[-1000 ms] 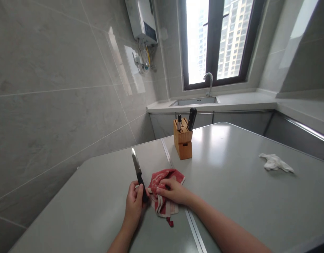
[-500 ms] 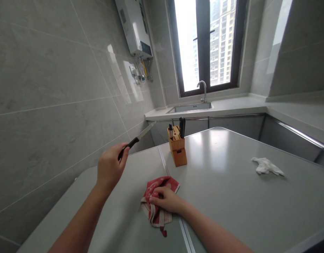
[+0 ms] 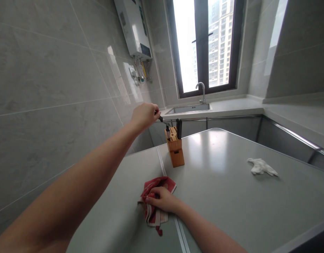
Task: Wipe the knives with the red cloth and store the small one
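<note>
My left hand (image 3: 144, 115) is stretched far forward and grips the black handle of a knife (image 3: 163, 121), whose blade points down into the top of a wooden knife block (image 3: 174, 149). Two other dark handles stand in the block. My right hand (image 3: 160, 199) rests near the front of the grey table (image 3: 230, 189) and presses on a crumpled red cloth (image 3: 154, 200).
A crumpled white tissue (image 3: 261, 166) lies on the table at the right. Behind the table a counter holds a sink (image 3: 189, 108) with a tap under the window. A tiled wall runs along the left with a water heater (image 3: 132, 26) mounted high.
My left hand lifted the knife from beside the red cloth and carried it forward to the knife block, tip now at the block's top. The right hand stayed on the cloth.
</note>
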Motion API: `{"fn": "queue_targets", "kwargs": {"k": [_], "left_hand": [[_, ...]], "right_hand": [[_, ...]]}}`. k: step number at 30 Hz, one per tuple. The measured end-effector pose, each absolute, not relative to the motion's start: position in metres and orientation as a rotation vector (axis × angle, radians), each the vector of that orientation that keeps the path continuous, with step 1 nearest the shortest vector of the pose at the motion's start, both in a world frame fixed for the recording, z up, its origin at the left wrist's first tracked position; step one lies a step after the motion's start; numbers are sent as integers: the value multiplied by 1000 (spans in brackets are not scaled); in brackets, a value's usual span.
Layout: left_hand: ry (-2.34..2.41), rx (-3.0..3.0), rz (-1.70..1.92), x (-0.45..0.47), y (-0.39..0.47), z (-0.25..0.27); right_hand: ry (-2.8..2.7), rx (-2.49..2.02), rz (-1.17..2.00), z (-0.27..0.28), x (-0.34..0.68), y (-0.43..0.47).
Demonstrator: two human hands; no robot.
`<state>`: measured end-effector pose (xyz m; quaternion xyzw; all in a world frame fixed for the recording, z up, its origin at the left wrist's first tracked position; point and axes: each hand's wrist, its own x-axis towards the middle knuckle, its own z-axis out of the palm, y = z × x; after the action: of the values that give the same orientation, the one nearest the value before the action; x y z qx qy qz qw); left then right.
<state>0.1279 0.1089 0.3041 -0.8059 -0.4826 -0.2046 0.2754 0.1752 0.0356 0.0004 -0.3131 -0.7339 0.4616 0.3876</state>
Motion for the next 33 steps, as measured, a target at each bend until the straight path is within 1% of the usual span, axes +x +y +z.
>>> {"fn": "queue_targets", "kwargs": {"k": [8, 22, 33], "left_hand": [[-1374, -2152, -420, 140, 119, 300], [-1337, -2182, -563, 154, 124, 303], [-1415, -2159, -455, 158, 120, 301]], "right_hand": [[-1844, -762, 1204, 0, 175, 36], [-1828, -766, 1204, 2, 175, 35], [-1831, -776, 1232, -4, 173, 37]]}}
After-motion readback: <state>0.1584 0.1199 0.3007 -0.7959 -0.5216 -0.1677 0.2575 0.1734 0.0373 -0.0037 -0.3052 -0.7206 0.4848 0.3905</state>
